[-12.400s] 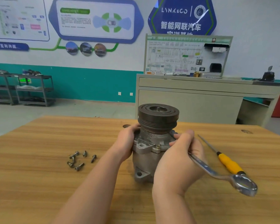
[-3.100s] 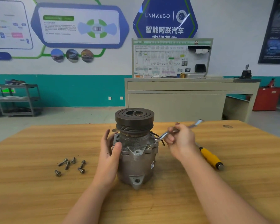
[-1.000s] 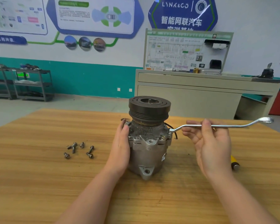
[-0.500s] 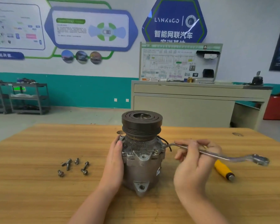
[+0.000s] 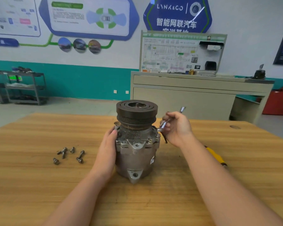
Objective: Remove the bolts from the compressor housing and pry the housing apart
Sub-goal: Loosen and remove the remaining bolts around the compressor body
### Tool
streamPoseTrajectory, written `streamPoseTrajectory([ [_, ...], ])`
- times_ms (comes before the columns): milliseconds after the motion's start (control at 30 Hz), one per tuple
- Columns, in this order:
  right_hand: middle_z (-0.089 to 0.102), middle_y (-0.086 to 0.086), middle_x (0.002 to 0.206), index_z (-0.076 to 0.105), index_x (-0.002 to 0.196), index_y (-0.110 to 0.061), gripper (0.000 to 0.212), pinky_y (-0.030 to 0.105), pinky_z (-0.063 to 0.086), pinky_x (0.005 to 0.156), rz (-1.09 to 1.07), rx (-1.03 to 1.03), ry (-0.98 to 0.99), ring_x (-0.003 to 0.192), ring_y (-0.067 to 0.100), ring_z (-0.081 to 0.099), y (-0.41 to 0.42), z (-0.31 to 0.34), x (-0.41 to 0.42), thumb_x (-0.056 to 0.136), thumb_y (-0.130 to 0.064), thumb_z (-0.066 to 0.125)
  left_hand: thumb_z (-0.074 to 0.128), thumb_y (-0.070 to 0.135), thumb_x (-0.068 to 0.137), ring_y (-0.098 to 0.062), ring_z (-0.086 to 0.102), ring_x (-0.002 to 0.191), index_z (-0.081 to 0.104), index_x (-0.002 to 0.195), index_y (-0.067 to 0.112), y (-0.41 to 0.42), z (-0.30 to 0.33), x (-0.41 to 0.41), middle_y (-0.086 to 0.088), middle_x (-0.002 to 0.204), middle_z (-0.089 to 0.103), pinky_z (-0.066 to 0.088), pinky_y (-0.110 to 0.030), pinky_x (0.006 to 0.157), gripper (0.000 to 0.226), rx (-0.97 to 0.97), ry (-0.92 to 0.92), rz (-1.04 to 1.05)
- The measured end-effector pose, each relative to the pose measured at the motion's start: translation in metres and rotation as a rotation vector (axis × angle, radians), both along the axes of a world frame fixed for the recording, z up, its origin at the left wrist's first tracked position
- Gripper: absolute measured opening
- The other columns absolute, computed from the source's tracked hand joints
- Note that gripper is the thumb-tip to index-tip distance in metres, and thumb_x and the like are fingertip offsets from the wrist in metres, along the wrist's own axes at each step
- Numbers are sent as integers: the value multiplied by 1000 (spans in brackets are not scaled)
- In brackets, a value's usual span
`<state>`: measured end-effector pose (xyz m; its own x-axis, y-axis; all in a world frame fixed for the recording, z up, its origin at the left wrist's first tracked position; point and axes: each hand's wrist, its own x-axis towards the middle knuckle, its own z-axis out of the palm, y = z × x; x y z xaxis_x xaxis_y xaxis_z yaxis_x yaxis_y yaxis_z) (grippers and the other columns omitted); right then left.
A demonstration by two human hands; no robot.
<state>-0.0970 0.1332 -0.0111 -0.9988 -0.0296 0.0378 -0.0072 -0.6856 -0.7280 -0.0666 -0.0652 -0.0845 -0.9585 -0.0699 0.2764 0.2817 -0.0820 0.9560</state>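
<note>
Head view
Compressor: the compressor [image 5: 136, 150] stands upright mid-table [image 5: 39, 185], pulley [image 5: 136, 114] on top.
Left hand: your left hand [image 5: 107, 150] presses flat against its left side, fingers straight.
Right hand: your right hand [image 5: 176, 128] grips the wrench [image 5: 163, 123] at the housing's upper right edge.
Bolts: loose bolts [image 5: 69, 154] lie to the left, apart from the compressor.
Screwdriver: the yellow-handled screwdriver [image 5: 215, 155] is partly hidden behind your right forearm.

Left hand [image 5: 106, 149]: forearm extended forward, palm laid flat against the compressor housing [image 5: 136, 154], fingers straight. Right hand [image 5: 176, 128]: forearm raised from the lower right, fingers curled, wrench [image 5: 163, 123] gripped beside the housing's upper right.
</note>
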Motion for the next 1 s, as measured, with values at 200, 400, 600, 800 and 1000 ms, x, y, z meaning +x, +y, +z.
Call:
streamPoseTrajectory([
  [200,71,13,75,50,93,-6,17,26,56,58,-311,-137,257,63,22,69,25,-15,43,103,-10,37,61,64,68,-17,62,118,63,120,36,-6,-4,-9,5,117,71,39,-48,111,59,143,-74,-35],
  [400,72,10,82,48,92,-18,13,29,55,59,-628,327,587,62,24,68,9,-29,63,103,-17,41,65,60,64,-17,67,107,62,112,26,-5,-3,-3,3,103,75,46,-45,102,59,189,-5,34],
  [600,70,1,93,52,92,-45,14,30,56,66,-751,613,856,69,21,69,-2,-37,69,95,-32,47,69,45,79,-9,64,106,53,115,28,4,-2,8,3,112,67,47,-26,84,43,206,47,65],
  [800,68,-7,87,54,96,-48,21,21,53,67,-789,705,927,71,11,67,-4,-42,69,97,-29,45,41,34,103,4,58,107,47,122,37,11,-3,15,10,119,61,43,-18,83,21,83,112,150],
  [1000,62,-1,85,45,109,-33,17,10,45,72,-939,746,972,75,-4,58,-26,-50,62,102,-44,36,39,28,104,18,61,89,55,118,37,6,0,6,21,100,69,46,-4,66,24,50,84,130],
])
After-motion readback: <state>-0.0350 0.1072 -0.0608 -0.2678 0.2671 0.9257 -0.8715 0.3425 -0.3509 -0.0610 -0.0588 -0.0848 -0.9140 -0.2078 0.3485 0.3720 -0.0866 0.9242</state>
